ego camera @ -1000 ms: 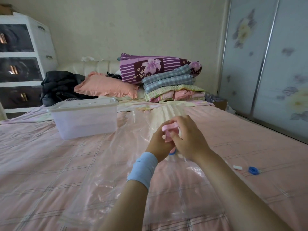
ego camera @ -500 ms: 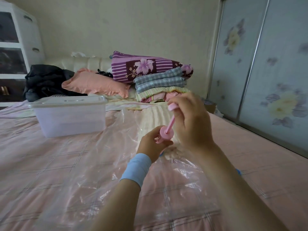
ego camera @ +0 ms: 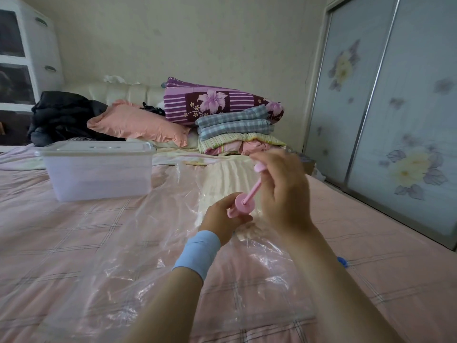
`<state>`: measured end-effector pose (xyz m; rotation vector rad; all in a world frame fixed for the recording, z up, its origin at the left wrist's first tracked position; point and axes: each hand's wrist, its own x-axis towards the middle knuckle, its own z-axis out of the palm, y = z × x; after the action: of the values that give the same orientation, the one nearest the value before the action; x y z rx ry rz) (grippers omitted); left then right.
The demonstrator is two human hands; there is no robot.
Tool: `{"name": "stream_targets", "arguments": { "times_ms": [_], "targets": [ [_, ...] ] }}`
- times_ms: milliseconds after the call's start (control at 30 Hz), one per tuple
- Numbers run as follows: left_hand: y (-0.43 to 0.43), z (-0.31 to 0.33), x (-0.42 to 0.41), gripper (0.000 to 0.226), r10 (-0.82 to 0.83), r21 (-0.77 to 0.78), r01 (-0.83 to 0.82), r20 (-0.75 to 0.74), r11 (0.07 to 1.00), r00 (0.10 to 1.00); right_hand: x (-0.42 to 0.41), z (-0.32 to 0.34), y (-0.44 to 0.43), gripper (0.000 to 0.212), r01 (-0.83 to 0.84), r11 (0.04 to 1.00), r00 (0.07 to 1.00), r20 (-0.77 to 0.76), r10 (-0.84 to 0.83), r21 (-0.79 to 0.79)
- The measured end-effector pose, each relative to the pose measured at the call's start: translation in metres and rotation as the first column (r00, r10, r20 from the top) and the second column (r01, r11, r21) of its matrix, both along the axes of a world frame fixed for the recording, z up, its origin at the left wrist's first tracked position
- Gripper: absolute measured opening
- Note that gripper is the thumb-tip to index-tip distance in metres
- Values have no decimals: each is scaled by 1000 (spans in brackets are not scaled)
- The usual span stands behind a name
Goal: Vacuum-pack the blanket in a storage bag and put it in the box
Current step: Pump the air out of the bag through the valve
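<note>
Since one second ago, we have drawn the plunger rod (ego camera: 254, 188) up out of the pink hand pump (ego camera: 243, 206); both hands were then closed together over it. On the bed (ego camera: 74, 243) the clear storage bag (ego camera: 148, 243) lies flat, with the cream blanket (ego camera: 222, 177) inside its far end. The lidded box (ego camera: 99, 177) stands left of the bag. Our right hand (ego camera: 284, 194) curls its fingers round the plunger handle (ego camera: 259, 167). Our left hand (ego camera: 220, 219) grips the pump body above the bag.
</note>
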<state>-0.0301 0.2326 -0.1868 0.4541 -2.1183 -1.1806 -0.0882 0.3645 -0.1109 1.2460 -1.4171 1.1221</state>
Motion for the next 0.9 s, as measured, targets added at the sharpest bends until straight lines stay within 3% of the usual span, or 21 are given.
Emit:
{"name": "stream_targets", "arguments": {
  "times_ms": [67, 100, 167, 233, 267, 333, 400, 467, 533, 567, 633, 700, 733, 800, 900],
  "targets": [
    [2, -3, -6, 44, 0, -9, 0, 13, 1000, 1000, -6, -3, 3, 31, 42, 995, 999, 14, -41, -93],
    [5, -3, -9, 42, -1, -5, 1, 25, 1000, 1000, -11, -12, 4, 32, 67, 996, 997, 40, -64, -67],
    [11, 0, -14, 32, 9, -13, -8, 57, 1000, 998, -21, -40, 1, 34, 66, 983, 983, 161, -94, 174],
    [17, 3, -16, 22, 38, -66, -33, 85, 997, 996, -32, -57, -1, 32, -10, 887, 941, 304, -147, 461],
    [17, 3, -16, 21, 53, -85, -46, 84, 995, 995, -34, -54, 0, 29, -28, 858, 932, 324, -163, 513],
    [15, 2, -16, 33, 61, -61, -57, 55, 996, 997, -31, -33, 8, 28, 32, 908, 959, 242, -145, 417],
    [11, 1, -15, 43, 49, -38, -48, 30, 998, 998, -22, 0, 21, 25, 46, 991, 985, 157, -66, 126],
    [9, 0, -15, 45, 42, -33, -41, 31, 999, 999, -17, 23, 30, 22, 36, 991, 997, 72, -27, -126],
    [10, -1, -16, 46, 44, -44, -42, 41, 998, 998, -16, 18, 24, 21, 62, 975, 998, 41, -54, -214],
    [11, -1, -16, 46, 45, -46, -43, 50, 998, 998, -17, 5, 18, 22, 54, 984, 997, 62, -44, -171],
    [13, -2, -17, 42, 42, -37, -40, 59, 998, 997, -22, -33, 4, 27, 1, 994, 979, 203, -24, 109],
    [14, -2, -17, 31, 49, -49, -44, 91, 998, 995, -28, -63, -5, 30, -83, 916, 944, 326, -54, 392],
    [14, -3, -16, 28, 57, -62, -51, 108, 997, 993, -30, -65, -7, 31, -109, 887, 935, 350, -63, 450],
    [12, -3, -15, 28, 46, -44, -43, 84, 998, 995, -29, -50, -5, 33, -125, 889, 942, 334, -33, 441],
    [3, -3, -12, 43, 32, -20, -32, 36, 999, 999, -16, -8, 6, 33, -98, 979, 983, 169, 68, 179]
  ]
}}
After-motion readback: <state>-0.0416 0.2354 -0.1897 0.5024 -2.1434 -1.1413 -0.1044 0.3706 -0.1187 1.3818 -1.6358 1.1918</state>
